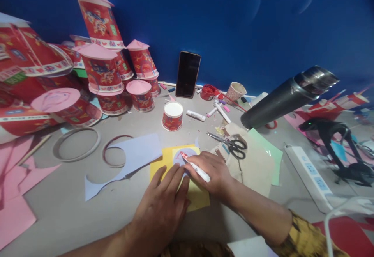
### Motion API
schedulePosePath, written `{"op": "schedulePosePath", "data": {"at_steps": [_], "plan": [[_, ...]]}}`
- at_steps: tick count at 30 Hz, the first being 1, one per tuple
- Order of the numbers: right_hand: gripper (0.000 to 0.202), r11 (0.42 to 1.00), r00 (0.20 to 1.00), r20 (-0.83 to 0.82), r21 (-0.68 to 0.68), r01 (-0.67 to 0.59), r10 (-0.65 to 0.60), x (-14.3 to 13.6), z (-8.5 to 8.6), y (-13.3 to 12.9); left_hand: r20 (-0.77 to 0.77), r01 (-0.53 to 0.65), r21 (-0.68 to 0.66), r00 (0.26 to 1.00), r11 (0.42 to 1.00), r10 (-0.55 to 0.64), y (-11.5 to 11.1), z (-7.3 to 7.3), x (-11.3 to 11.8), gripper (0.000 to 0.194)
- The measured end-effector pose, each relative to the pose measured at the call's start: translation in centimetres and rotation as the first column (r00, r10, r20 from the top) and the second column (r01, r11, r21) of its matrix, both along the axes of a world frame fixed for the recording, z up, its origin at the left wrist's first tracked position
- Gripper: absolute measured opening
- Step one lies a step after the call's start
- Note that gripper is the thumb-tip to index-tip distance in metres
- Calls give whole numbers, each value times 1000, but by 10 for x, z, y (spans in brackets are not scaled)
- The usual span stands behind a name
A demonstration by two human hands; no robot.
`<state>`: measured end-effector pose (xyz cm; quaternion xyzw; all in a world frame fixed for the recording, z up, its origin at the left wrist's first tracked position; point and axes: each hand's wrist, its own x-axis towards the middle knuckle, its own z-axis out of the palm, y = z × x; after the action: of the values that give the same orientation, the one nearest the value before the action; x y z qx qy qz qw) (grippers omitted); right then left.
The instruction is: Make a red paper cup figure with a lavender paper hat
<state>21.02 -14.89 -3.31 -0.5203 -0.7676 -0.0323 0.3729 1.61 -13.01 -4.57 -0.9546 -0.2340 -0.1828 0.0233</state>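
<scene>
My right hand (pixel 214 171) grips a white marker pen (pixel 199 171), its tip down on a small lilac paper circle (pixel 177 155). Red marks show on the circle, partly covered by my fingers. Under it lie sheets of yellow paper (pixel 165 159). My left hand (pixel 163 198) rests flat, fingers stretched out over the yellow paper and the circle's near edge. Just beyond stands a small red patterned paper cup (pixel 172 117) with a white top. Left of my hands is a cut lilac paper sheet (pixel 143 151) with rounded cutouts.
Stacked red cups with pink paper tops (pixel 105 68) fill the back left. Scissors (pixel 230 143) lie right of my hands on beige cloth. A phone (pixel 188 74) leans on the blue wall. A dark cylinder (pixel 280 97) and a power strip (pixel 308 175) are at right; tape rings (pixel 76 144) at left.
</scene>
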Motion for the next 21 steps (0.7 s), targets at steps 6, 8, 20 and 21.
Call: {"op": "schedulePosePath", "data": {"at_steps": [6, 8, 20, 21], "plan": [[7, 1000, 1000, 22, 29, 12, -13, 0, 0, 0, 21, 0, 11, 1000, 1000, 0, 0, -1, 1, 36], [6, 999, 999, 28, 23, -27, 27, 0, 0, 0, 22, 4, 8, 1000, 1000, -4, 0, -1, 1, 37], [4, 996, 993, 101, 77, 49, -57, 1, -2, -1, 11, 5, -3, 1000, 1000, -5, -1, -3, 0, 35], [4, 996, 992, 110, 79, 46, -54, 1, -2, -1, 10, 4, 0, 1000, 1000, -4, -1, -2, 0, 35]]}}
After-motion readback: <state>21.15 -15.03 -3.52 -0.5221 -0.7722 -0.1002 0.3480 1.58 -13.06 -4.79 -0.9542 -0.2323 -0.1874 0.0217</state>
